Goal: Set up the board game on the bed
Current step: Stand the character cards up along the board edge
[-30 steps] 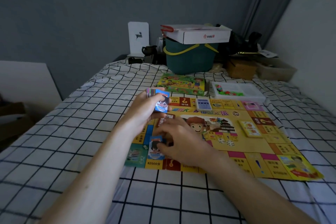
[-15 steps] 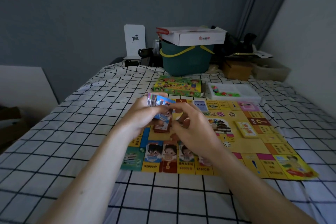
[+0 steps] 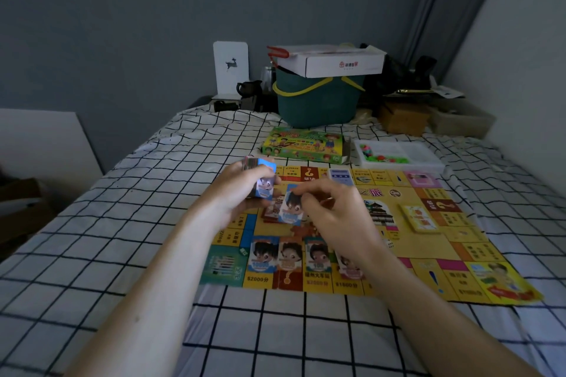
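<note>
L hand (image 3: 242,193) grips a thick stack of play money (image 3: 260,177), fingers curled round it, held up over the far-left part of the game board (image 3: 407,242). R hand (image 3: 333,217) sits just beside it, to its right and a bit nearer the person, thumb + fingertips pinching one single note (image 3: 289,206) w/ a cartoon face on it; note tilted, its top edge near the stack. Can't tell if the note touches the stack. Under both hands a small reddish pile (image 3: 271,211) lies on the board, partly hidden.

Board lies flat on the bed (image 3: 122,223) (white sheet, black grid), mostly under and to the right of the hands. Row of notes (image 3: 291,257) laid side by side along the board's near edge, below the R hand: four w/ faces visible, the rightmost partly behind the R wrist. Right of the R hand: yellow card deck (image 3: 421,217) on the board. Beyond the hands: blue card deck (image 3: 341,177) on the board's far edge, then the game box (image 3: 303,145) off the board on the sheet, w/ a white tray of pieces (image 3: 398,156) to its right.

Far end of bed, well beyond both hands: green basket (image 3: 318,104) w/ yellow handles, white carton (image 3: 330,61) on top; white deer card (image 3: 231,67) upright to its left.
</note>
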